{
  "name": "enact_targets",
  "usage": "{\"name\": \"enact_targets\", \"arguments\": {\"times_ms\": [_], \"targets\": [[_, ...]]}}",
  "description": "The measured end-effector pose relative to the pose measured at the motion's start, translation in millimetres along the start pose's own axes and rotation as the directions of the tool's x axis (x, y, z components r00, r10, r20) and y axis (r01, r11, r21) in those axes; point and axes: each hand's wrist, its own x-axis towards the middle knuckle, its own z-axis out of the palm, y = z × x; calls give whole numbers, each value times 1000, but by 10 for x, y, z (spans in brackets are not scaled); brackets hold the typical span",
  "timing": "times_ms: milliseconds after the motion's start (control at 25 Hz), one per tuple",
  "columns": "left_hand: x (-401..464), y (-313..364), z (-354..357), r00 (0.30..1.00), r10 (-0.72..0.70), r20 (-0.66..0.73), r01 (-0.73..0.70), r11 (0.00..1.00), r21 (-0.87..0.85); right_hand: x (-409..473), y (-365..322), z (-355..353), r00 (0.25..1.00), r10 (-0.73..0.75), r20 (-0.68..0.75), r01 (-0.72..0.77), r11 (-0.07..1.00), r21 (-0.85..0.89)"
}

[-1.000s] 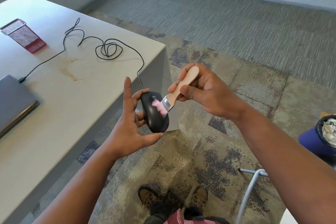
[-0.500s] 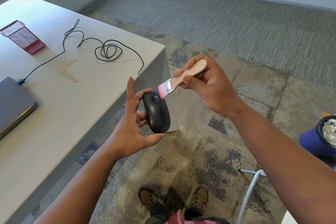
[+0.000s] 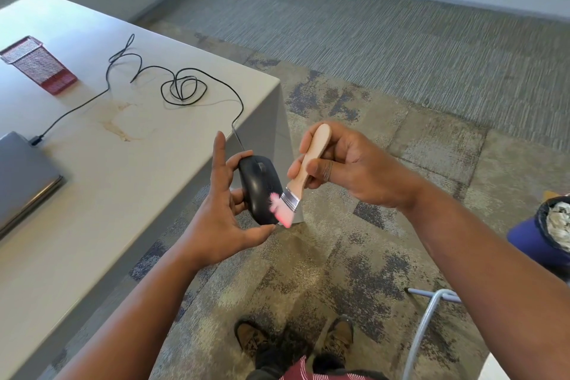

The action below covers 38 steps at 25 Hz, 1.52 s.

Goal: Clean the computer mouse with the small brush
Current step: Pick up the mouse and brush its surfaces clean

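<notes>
Black computer mouse (image 3: 260,190) pinched by left hand (image 3: 220,210) (index finger straight up), held in air off table (image 3: 123,170) corner. Right hand (image 3: 345,163) gripped wooden small brush (image 3: 300,176), pink bristles touching mouse's lower right side. Cable (image 3: 185,89) coiled on table beyond; red mesh holder (image 3: 38,65) farther.

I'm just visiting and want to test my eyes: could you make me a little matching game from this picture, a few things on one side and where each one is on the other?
Things:
1. mouse
2. brush
3. laptop
4. mesh pen holder

Places:
A. lying tipped over at the far left of the table
B. held in the left hand
C. closed, at the table's left edge, with a cable plugged in
D. gripped in the right hand, pink bristles on the mouse

Pairs: 1-B, 2-D, 3-C, 4-A
</notes>
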Motion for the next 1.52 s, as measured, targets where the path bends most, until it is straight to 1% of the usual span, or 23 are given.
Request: {"name": "enact_targets", "arguments": {"times_ms": [80,160,240,360,440,560,640,680,720,760,800,880,920,960,1040,1200,1280,1320,1360,1520], "targets": [[2,15,0,1000,-1,13,1,1000,-9,24,-13,5,994,-68,-85,68,998,2],[1,45,14,1000,1,27,-1,1000,-1,78,-20,31,965,-167,-200,168,986,-12],[-1,72,34,999,10,50,-10,1000,12,131,-16,79,942,-226,-247,218,974,-58],[3,93,49,998,13,62,-16,999,33,141,3,138,954,-209,-215,179,972,-150],[2,101,49,999,15,45,-17,999,38,121,-9,159,969,-176,-171,147,975,-166],[-12,77,43,1000,-4,14,3,1000,25,81,-52,130,995,-78,-60,72,992,-100],[-14,55,30,1000,-8,6,8,1000,28,46,-77,66,999,4,36,0,992,-128],[-12,52,27,1000,0,6,0,999,36,29,-86,34,998,24,58,-15,988,-151],[-5,57,24,1000,7,8,-8,999,43,18,-90,15,999,8,43,-2,989,-148],[0,70,23,1000,10,12,-10,999,43,19,-91,3,999,-45,-17,43,992,-118],[5,85,28,1000,9,17,-10,999,39,33,-90,4,987,-115,-108,107,991,-79],[16,113,45,1000,5,31,-6,999,37,85,-80,22,939,-224,-261,217,974,-57],[22,123,59,999,3,40,-5,999,38,110,-70,37,924,-250,-289,236,968,-84],[27,128,67,999,5,47,-7,999,40,123,-49,52,923,-255,-288,230,966,-120],[44,128,74,998,10,56,-12,999,42,119,-19,64,947,-210,-241,174,971,-162],[58,107,68,999,2,42,-4,999,52,84,-57,20,991,-90,-97,76,987,-140],[54,88,71,999,-6,44,3,998,66,79,-92,-36,1000,-25,-16,22,990,-142],[51,81,75,999,-14,51,10,997,72,77,-110,-64,1000,-11,-1,11,989,-149],[47,76,77,998,-22,59,18,997,77,80,-123,-88,1000,-20,-17,17,988,-155],[45,88,92,996,-38,79,32,997,75,127,-101,-66,960,-151,-235,113,979,-168]]}}
